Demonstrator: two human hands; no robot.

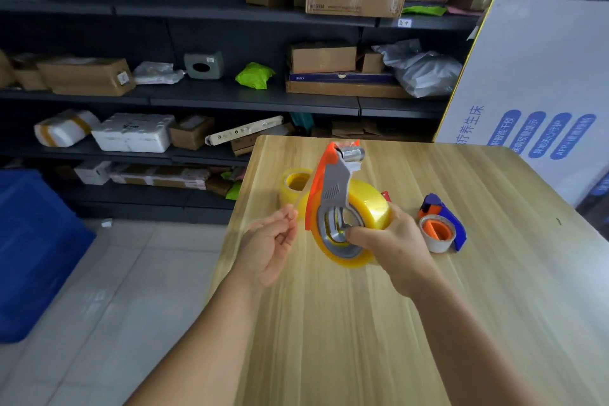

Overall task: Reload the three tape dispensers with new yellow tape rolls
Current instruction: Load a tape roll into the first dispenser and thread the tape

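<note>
In the head view, my right hand (pixel 384 237) grasps the orange-and-grey plastic tape dispenser (pixel 333 188), fingers curled round the side of the full yellow tape roll (pixel 359 221) mounted on its hub and thumb pressed against the hub; the unit is held raised over the light wooden table (pixel 362 323), cutter end pointing away from me. My left hand (pixel 273 244) pinches what appears to be the loose end of the clear yellowish tape (pixel 298 204) between thumb and fingertips, just left of the dispenser; the strip is thin and nearly transparent, so I cannot confirm exactly where it leaves the roll. Judgement: this dispenser has its new roll seated, and the step in hand is leading the tape end up toward the silver roller (pixel 352 153) and the cutter at the top, which does not look threaded yet. On the table behind the held unit, a second yellow tape roll (pixel 295 186) stands free and unloaded. To the right, a blue-and-orange plastic tape dispenser (pixel 443 224) lies on the table carrying what looks like a bare whitish cardboard core (pixel 438 237), so I judge it not yet reloaded. A small red part (pixel 386 196) shows behind the held roll; I cannot tell whether it belongs to the third dispenser. Estimated progress: first unit nearly finished, two remaining. Beyond the table, dark shelves (pixel 197 99) hold parcels.
</note>
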